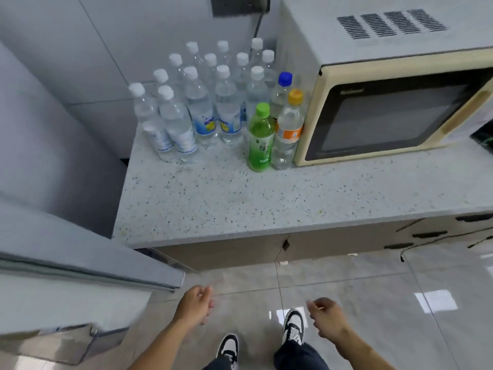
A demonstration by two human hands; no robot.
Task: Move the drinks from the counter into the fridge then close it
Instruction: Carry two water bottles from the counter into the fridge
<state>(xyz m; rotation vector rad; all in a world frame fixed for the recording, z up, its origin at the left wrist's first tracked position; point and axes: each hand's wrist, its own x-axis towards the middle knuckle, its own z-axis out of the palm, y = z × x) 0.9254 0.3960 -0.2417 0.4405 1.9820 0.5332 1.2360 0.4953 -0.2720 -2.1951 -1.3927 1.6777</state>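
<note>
Hanging low over the floor, the left hand [196, 305] and right hand [326, 320] both hold nothing, fingers loosely curled. The open fridge door [88, 265] juts in beside the left hand. Beyond, on the counter [240, 204], stand the green bottle [261, 138] and orange-capped bottle [289, 130] against the microwave [386, 102]; clear water bottles [202, 100] cluster behind, toward the wall.

A small kitchen or office pantry, speckled stone counter [266, 198] over wood-tone cabinets [333, 243], cream microwave [394, 102] plugged to a wall socket [240, 5], many bottled drinks [213, 102], open fridge door [80, 263], glossy tiled floor [400, 289].
</note>
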